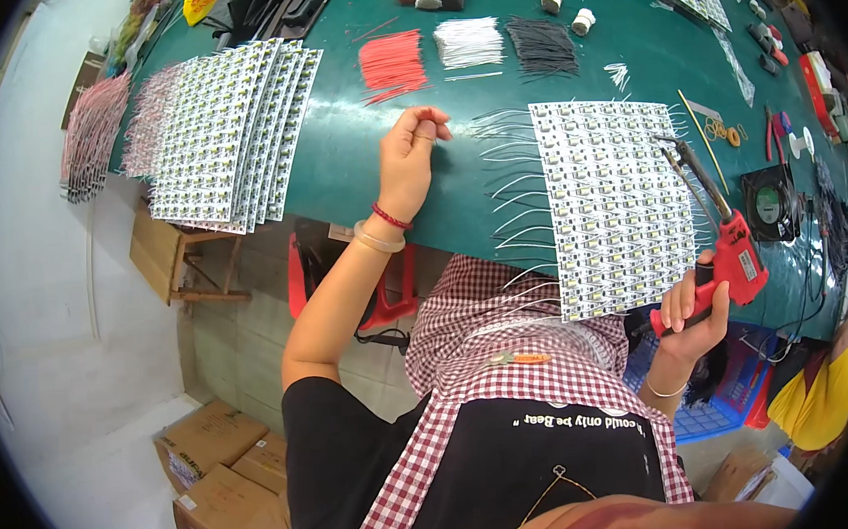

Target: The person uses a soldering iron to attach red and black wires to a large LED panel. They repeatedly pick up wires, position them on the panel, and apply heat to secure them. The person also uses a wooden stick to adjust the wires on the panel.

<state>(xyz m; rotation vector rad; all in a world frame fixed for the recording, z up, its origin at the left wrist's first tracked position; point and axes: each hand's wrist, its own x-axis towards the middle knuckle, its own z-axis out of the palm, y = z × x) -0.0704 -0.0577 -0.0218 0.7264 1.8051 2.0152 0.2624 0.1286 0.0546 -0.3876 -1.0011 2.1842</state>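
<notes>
My right hand [696, 329] grips the handle of a red soldering gun [741, 260], whose dark tip reaches over the upper right of a white circuit board panel [620, 207]. Rows of small components cover this panel, which lies on the green table and overhangs its near edge. White and black wires [519, 195] stick out from its left side, and more thin wires show along the right side. My left hand [407, 158] is raised left of the panel with fingers curled and pressed together; whatever they hold, if anything, is too small to make out.
Bundles of red wires [392, 65], white wires [469, 43] and black wires [542, 46] lie across the table [349, 171]. Stacked panels [223, 131] overhang its left edge. A small black fan [771, 203], pliers [775, 137] and a blue basket [717, 401] are at right.
</notes>
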